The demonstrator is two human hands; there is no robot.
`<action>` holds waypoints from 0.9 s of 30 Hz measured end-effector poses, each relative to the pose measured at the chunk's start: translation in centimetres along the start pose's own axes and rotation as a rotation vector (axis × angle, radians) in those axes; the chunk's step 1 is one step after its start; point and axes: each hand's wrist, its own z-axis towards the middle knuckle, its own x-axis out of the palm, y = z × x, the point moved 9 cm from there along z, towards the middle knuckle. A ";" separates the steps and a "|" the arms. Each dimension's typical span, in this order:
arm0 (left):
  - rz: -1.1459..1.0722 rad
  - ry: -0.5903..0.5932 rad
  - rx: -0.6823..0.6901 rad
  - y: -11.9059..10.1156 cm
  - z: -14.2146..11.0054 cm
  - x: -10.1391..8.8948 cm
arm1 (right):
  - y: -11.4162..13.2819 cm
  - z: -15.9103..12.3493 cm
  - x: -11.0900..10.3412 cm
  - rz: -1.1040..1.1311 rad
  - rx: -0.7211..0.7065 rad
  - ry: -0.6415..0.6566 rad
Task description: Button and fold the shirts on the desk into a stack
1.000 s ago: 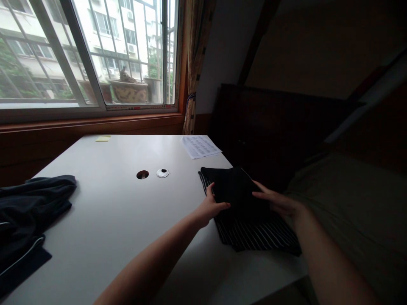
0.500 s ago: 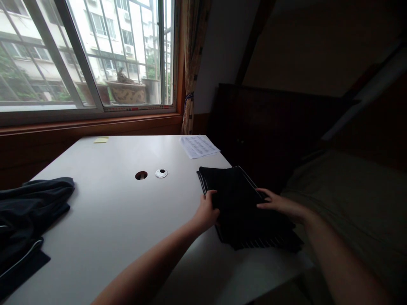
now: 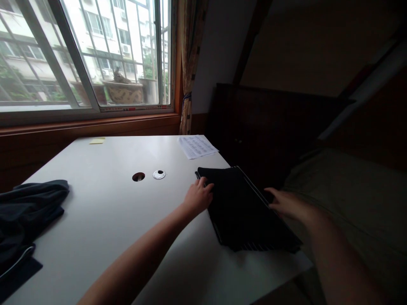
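Note:
A folded black garment (image 3: 241,212) with thin white piping along its sides lies on the right part of the white table (image 3: 111,220). At its left edge rests my left hand (image 3: 199,195), with bent fingers slightly apart over the fabric. My right hand (image 3: 291,206) is beside the right edge, thumb and fingers apart, the tips at or close to the piping. Whether they touch it I cannot tell. Pale stripes show along the garment's near edge.
A dark crumpled garment (image 3: 32,212) lies at the table's left. Printed sheets (image 3: 197,146), a yellow sticky note (image 3: 97,140), a cable hole (image 3: 138,177) and its round cover (image 3: 159,174) are farther back. Right of the table is a grey-green covered surface (image 3: 349,199).
My left hand has moved up and left along the garment's edge. My right hand has drawn outward from the fabric to its right edge. The top of the garment looks flatter and smoother.

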 end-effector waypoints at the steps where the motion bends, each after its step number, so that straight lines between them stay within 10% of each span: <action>1: 0.025 -0.005 0.039 -0.3 1.0 -0.1 | 1.8 0.6 0.2 -0.088 -0.031 -0.014; 6: 0.117 -0.008 0.149 -1.1 5.0 1.3 | 13.7 4.2 5.2 -0.333 -0.363 -0.042; 9: 0.164 -0.037 0.091 0.3 6.1 2.3 | 16.1 7.0 8.7 -0.356 -0.363 -0.007; 16: 0.243 -0.080 -0.109 4.4 5.6 3.4 | 11.5 10.2 9.3 -0.376 -0.193 -0.042; 27: 0.235 -0.035 -0.149 5.1 5.5 3.0 | 8.1 8.4 6.3 -0.385 -0.013 -0.136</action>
